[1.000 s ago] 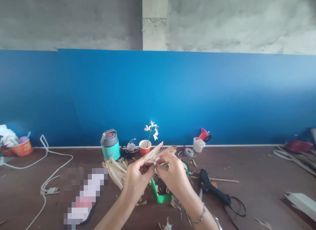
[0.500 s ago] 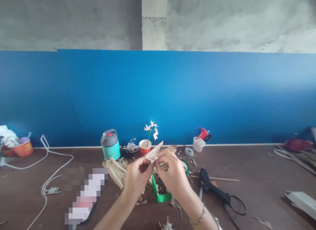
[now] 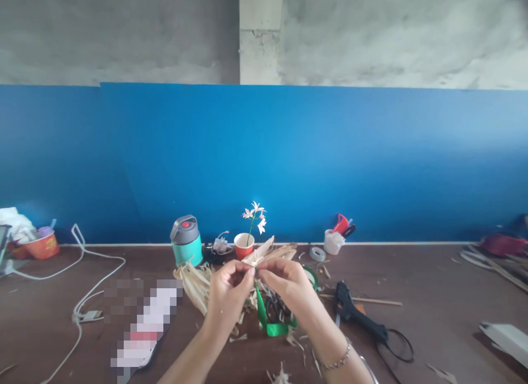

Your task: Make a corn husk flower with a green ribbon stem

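Note:
At the middle of the table, my left hand (image 3: 231, 285) and my right hand (image 3: 284, 276) meet fingertip to fingertip. Both pinch a small pale husk flower (image 3: 254, 258) between them. From just below the fingers a green ribbon (image 3: 261, 307) hangs down and loops onto the table. Dry corn husks (image 3: 194, 285) lie to the left of my left hand, with more behind my right hand. Behind the hands, a red and white paper cup (image 3: 245, 246) holds a stem of pale flowers (image 3: 256, 210).
A black glue gun (image 3: 358, 312) with its cord lies at the right. A teal jar (image 3: 186, 246), a tape roll (image 3: 317, 254) and a white cup of tools (image 3: 333, 242) stand farther back. White cables (image 3: 101, 257) run across the left.
My fingertips have shifted slightly around the pale piece, and my right hand's fingers are straighter. The green ribbon now shows further up toward the fingers. The view has shifted slightly.

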A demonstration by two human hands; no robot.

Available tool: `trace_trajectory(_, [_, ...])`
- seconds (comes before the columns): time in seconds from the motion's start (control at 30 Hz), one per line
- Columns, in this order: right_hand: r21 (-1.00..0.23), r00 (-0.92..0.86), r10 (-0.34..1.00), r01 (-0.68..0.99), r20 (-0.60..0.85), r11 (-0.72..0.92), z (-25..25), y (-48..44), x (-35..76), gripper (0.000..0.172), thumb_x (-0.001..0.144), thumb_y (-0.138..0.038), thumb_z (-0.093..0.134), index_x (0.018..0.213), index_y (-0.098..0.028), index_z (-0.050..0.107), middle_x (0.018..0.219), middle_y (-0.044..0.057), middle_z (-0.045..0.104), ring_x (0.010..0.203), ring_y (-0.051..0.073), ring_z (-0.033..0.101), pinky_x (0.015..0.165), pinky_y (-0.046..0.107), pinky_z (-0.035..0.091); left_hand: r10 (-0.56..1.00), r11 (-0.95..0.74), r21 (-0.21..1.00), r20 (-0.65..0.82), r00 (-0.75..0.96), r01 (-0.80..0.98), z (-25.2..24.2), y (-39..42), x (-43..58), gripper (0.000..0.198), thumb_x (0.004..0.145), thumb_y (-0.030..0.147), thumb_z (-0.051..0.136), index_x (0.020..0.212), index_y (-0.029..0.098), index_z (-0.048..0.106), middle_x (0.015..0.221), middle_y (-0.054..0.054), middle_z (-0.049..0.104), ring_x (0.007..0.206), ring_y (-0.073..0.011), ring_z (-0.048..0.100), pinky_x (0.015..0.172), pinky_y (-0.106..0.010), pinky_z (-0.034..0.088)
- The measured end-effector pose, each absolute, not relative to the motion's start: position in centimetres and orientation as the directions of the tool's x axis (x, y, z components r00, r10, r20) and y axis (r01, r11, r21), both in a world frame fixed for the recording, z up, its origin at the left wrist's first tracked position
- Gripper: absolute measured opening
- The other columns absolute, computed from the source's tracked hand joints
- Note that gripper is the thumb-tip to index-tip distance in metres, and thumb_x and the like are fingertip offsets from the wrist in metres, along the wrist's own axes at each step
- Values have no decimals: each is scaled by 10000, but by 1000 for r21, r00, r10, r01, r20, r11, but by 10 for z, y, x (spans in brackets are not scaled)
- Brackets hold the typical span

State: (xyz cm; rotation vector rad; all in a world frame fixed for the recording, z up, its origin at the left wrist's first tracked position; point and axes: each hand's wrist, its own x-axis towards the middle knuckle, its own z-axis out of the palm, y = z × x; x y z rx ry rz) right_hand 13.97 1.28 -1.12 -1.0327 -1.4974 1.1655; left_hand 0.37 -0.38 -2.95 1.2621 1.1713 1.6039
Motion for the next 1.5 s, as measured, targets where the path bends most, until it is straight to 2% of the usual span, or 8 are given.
trace_trajectory(0.27, [-983,-251,953,26,170,182,-15,14,137,153,691,-297,646,690,-144,649,613,11,609,557,118,510,494,211,371,935,-275,956,242,-258,-98,-24,-7,9,162,655,301,688,638,153,623,535,21,549,503,-102,459,472,-194,368])
trace_trajectory(0.53, [-876,-120,927,303,355,374,-10,0,130,143,744,-264,562,690,-152,633,604,11,608,555,127,486,533,232,372,925,-265,958,219,-312,-114,-25,-8,12,173,628,312,682,618,149,623,555,7,589,540,-118,505,511,-203,406])
trace_trajectory(0.67, [-760,-87,871,451,484,468,-17,-1,127,130,765,-206,530,653,-173,586,627,18,598,602,149,516,562,244,379,930,-264,959,224,-292,-106,-24,-10,13,168,639,314,670,621,151,632,600,-16,638,592,-153,570,568,-234,454])
trace_trajectory(0.83, [-538,-99,728,607,679,585,-26,0,123,142,772,-113,499,649,-183,508,666,24,565,673,173,510,627,272,378,915,-248,969,233,-328,-4,-31,-9,13,188,684,346,646,649,161,654,629,-26,655,634,-189,596,610,-270,463])
trace_trajectory(1.0, [-392,-158,644,679,748,621,-30,1,121,175,774,-45,471,666,-179,505,671,28,549,693,187,501,654,291,368,861,-324,925,376,-343,200,-40,-4,10,192,715,345,623,626,184,678,767,-61,678,804,-240,602,742,-315,443])
trace_trajectory(1.1, [-363,-173,638,698,750,617,-29,0,121,169,777,-35,476,707,-175,541,694,34,561,720,199,510,673,303,370,883,-279,942,329,-334,189,-41,-4,10,203,736,348,600,653,182,682,712,-50,667,751,-226,590,713,-306,434])
trace_trajectory(1.2, [-353,-183,639,704,747,616,-27,-1,121,168,786,-42,488,731,-178,570,712,37,576,731,205,515,683,311,366,910,-247,966,258,-323,75,-40,-5,12,220,739,368,609,684,162,667,660,-34,653,672,-199,578,646,-277,438])
trace_trajectory(1.5, [-384,-186,643,669,743,637,-27,1,121,164,795,-60,497,713,-170,586,717,44,600,740,208,540,692,321,377,938,-199,977,167,-303,-77,-38,-3,16,271,710,412,630,642,152,595,572,8,571,559,-143,514,556,-235,406])
